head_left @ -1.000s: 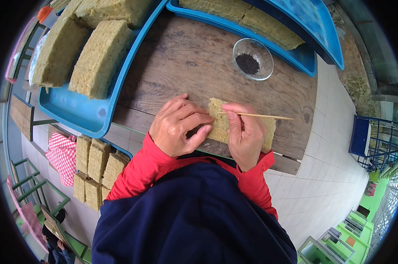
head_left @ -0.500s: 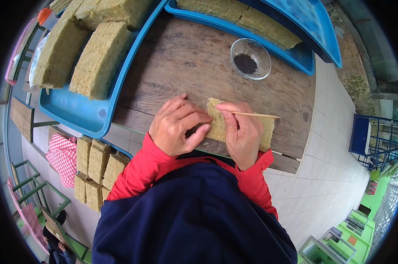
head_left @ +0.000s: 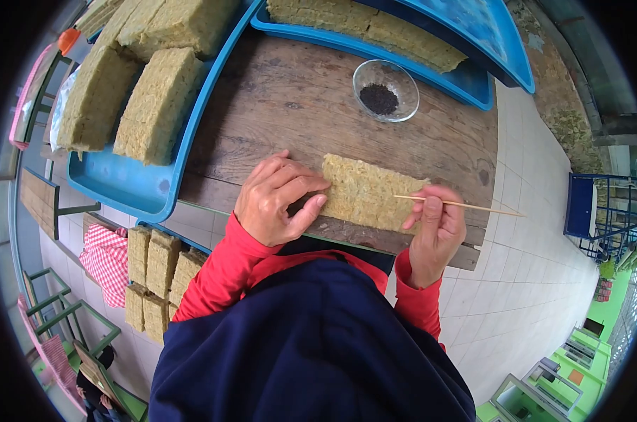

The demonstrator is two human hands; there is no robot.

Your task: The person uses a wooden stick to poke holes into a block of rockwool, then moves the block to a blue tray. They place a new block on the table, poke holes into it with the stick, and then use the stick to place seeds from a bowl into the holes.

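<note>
A flat yellowish fibrous slab (head_left: 369, 193) lies on the wooden table (head_left: 283, 105) near its front edge. My left hand (head_left: 276, 199) presses on the slab's left end, fingers curled over it. My right hand (head_left: 437, 228) is at the slab's right end and pinches a thin wooden stick (head_left: 466, 205) that points off to the right. A small glass bowl (head_left: 385, 90) with dark seeds stands farther back on the table.
A blue tray (head_left: 132, 184) with thick fibrous blocks (head_left: 153, 105) sits at the left. Another blue tray (head_left: 431, 74) with slabs lies along the back. More blocks (head_left: 156, 271) sit in a tray below the table, beside a red checked cloth (head_left: 107, 257). Tiled floor lies at the right.
My right hand has moved from the slab's middle to its right end, taking the stick with it. More of the slab shows. My left hand has stayed in place.
</note>
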